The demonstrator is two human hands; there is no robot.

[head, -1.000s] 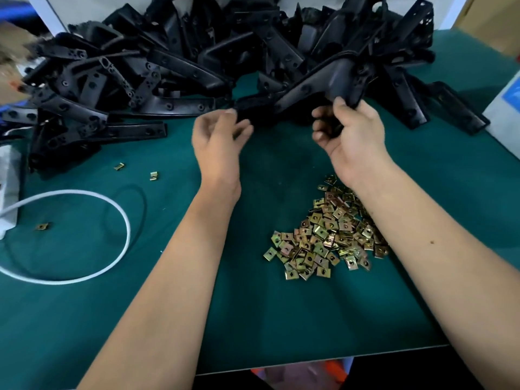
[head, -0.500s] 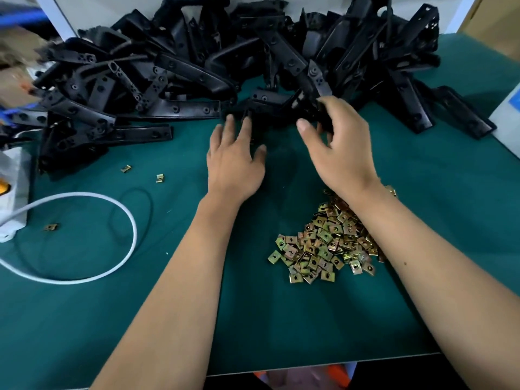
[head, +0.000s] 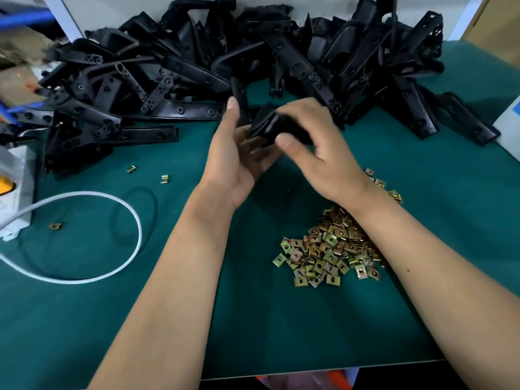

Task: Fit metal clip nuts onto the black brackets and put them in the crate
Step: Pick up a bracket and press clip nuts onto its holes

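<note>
A black bracket (head: 270, 123) sits between both hands, just in front of the big heap of black brackets (head: 197, 68) at the back of the table. My left hand (head: 236, 161) cups it from below, palm up, thumb raised. My right hand (head: 318, 147) grips it from above and from the right; motion blur hides how the fingers sit. A pile of gold metal clip nuts (head: 329, 249) lies under my right forearm, partly hidden by it. No crate is in view.
The green table mat (head: 281, 319) ends at a near edge. A white cable loop (head: 112, 249) and a white power strip (head: 17, 192) lie at the left. Stray clip nuts (head: 164, 179) lie near them. A white box (head: 510, 128) stands at the right edge.
Both hands reached into the heap's front edge with spread fingers, then drew a bracket out toward me; it is now held between them, clear of the heap.
</note>
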